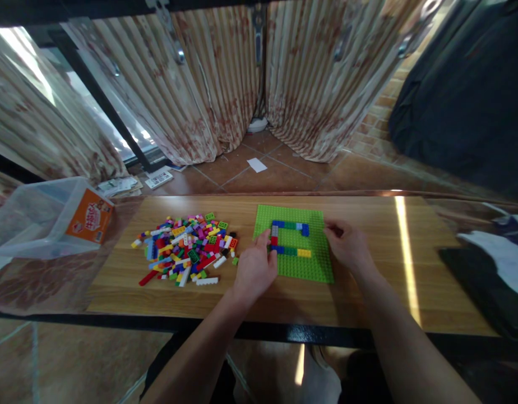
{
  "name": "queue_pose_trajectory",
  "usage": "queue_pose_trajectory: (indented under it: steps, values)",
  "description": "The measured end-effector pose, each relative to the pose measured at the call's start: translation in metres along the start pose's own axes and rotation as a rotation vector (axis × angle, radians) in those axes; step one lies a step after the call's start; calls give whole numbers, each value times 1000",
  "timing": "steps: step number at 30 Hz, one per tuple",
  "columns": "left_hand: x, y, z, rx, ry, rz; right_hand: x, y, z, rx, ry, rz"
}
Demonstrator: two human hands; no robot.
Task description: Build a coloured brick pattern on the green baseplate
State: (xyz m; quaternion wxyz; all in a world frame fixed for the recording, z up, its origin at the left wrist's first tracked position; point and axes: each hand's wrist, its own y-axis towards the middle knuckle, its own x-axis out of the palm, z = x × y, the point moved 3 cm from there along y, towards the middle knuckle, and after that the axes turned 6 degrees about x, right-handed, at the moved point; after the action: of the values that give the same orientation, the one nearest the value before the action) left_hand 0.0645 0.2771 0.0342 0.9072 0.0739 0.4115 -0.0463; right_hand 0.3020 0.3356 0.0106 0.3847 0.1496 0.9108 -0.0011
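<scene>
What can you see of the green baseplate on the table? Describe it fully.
The baseplate is a bright green square, studded, plastic by the look of it, lying flat on the wooden table right of the loose brick pile. On it stands an unfinished frame of bricks: blue, grey, green, light blue along the top, red and grey at the left, blue, green and yellow along the bottom. The right side is open. The left hand rests on its left edge at the bricks; the right hand touches its right edge.

- Left hand: forearm reaches forward from below, palm down, fingers curled, tips pinched together.
- Right hand: forearm angled inward, fingers bent, thumb forward.
</scene>
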Motion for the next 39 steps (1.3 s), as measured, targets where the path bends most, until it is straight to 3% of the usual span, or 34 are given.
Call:
queue_pose_trajectory:
  steps: [5,13,18,22,27,39]
  values:
    - [0,-2,4,-20,-30,-23,0,-1,1,-35,-47,-15]
    - [-1,-2,0,-34,-115,-30,-8,-7,-12,36,4,32]
    - [-3,1,-4,-44,-179,18,-12,-16,-17,134,94,-41]
    - [-3,4,-5,-53,-223,35,-8,-23,-13,176,120,-185]
    - [1,4,-5,-41,-282,18,-1,-28,-9,151,124,-302]
    - [4,4,0,-67,-274,31,0,-35,-20,-31,-147,-272]
